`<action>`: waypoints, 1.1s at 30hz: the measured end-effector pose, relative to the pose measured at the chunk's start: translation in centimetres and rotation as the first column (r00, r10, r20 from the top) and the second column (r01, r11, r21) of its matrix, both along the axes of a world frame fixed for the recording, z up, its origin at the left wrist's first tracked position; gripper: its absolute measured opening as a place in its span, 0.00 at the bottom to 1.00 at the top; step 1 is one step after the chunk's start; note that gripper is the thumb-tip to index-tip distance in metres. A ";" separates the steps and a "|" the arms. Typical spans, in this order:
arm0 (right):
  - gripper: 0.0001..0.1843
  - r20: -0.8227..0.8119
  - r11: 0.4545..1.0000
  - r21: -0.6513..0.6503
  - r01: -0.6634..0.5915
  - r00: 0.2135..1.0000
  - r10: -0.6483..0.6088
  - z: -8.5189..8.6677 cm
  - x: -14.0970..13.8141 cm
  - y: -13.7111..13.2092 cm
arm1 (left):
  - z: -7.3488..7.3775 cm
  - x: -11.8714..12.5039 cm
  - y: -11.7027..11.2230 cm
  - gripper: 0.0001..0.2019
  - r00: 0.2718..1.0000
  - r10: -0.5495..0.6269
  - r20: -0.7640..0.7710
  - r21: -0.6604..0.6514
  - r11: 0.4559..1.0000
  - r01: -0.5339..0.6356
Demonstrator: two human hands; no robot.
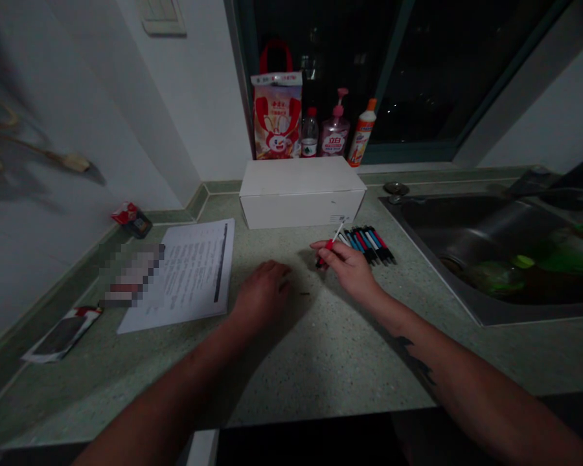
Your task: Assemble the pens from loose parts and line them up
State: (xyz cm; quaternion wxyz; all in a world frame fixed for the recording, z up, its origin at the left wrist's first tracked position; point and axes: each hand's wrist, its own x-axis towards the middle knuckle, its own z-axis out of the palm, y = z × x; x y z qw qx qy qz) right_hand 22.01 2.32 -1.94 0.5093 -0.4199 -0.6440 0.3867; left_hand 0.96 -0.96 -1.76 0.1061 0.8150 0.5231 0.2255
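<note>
My right hand (352, 266) is closed round a red pen (326, 251), from which a thin white stick, like a refill, points up and away. Just to its right lies a row of several click pens (369, 244) in red, blue, white and black, side by side on the counter. My left hand (262, 294) rests low over the counter with its fingers curled in; whatever they may hold is hidden. Between both hands a tiny dark piece (304, 294) lies on the surface, too small to name.
Behind the pens stands a white box (301, 210). Printed sheets (194, 272) lie to the left, beside a packet (63, 333) and a small dark container (135, 221). A steel sink (430, 285) borders the right. Bottles (335, 133) and a bag (278, 120) line the windowsill.
</note>
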 end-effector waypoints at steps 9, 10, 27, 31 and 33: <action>0.15 0.154 0.999 0.023 0.040 0.987 -0.044 -0.1 0.1 -0.1 | -1.6 -1.4 1.1 0.13 0.988 0.107 0.115 0.195 0.972 -0.128; 0.15 0.157 0.999 0.018 0.037 0.987 -0.039 -0.2 0.1 -0.1 | -1.8 -1.6 1.4 0.15 0.982 0.113 0.148 0.220 0.965 -0.144; 0.14 0.717 0.963 0.224 -0.148 0.695 -0.060 0.4 0.2 -0.9 | 0.5 -0.4 1.2 0.10 0.891 -0.033 0.452 0.172 0.984 -0.051; 0.14 0.756 0.961 0.241 -0.139 0.648 -0.096 0.2 0.4 -0.7 | 1.0 -0.3 0.7 0.12 0.876 -0.053 0.479 0.244 0.967 -0.075; 0.14 0.764 0.959 0.253 -0.128 0.635 -0.116 0.2 0.5 -0.7 | 1.0 -0.4 0.6 0.12 0.886 -0.057 0.459 0.263 0.962 -0.074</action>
